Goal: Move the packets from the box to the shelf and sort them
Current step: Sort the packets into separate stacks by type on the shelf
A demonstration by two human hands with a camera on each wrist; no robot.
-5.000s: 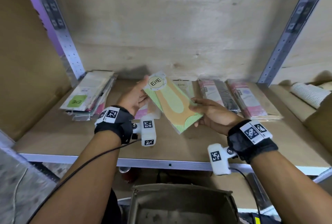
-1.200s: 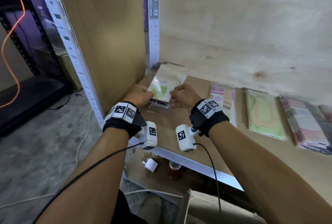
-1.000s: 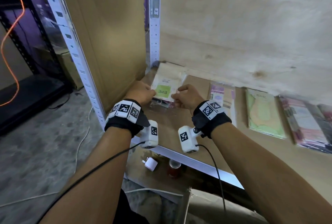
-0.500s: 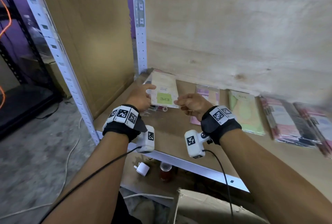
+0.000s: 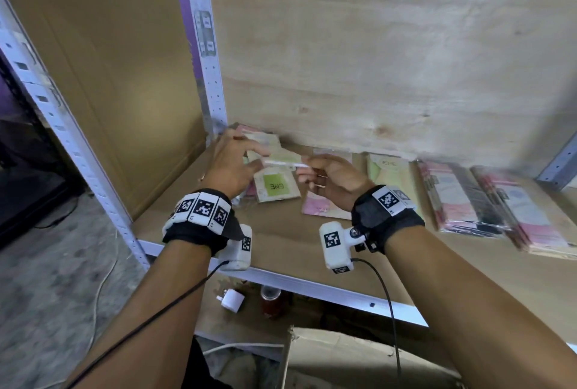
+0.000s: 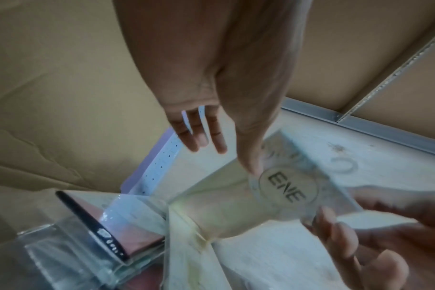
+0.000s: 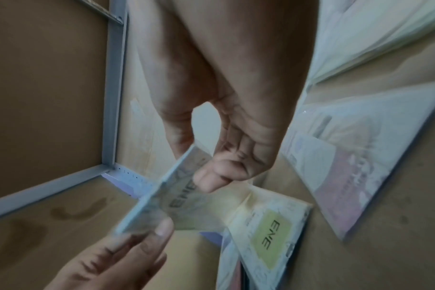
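A thin cream packet point(image 5: 282, 162) with a round EVE logo point(image 6: 288, 188) hangs level just above the left stack of packets point(image 5: 274, 186), whose top one bears a green EVE label point(image 7: 271, 237). My left hand point(image 5: 256, 159) pinches its left end, thumb on top point(image 7: 162, 230) and the other fingers spread. My right hand point(image 5: 307, 170) pinches its right end between thumb point(image 7: 206, 180) and fingers. The stack lies in the back left corner of the wooden shelf point(image 5: 281, 248).
Further packets lie in a row along the back: a pink one point(image 5: 324, 209), a pale green one point(image 5: 387, 170) and two pink stacks point(image 5: 459, 198) point(image 5: 527, 217). The open cardboard box point(image 5: 359, 357) stands below the shelf's metal front edge. A steel upright point(image 5: 206, 61) and a cardboard side wall stand on the left.
Half a second ago both hands rested at the sides of the left stack. Now one packet is lifted off it and held between them.
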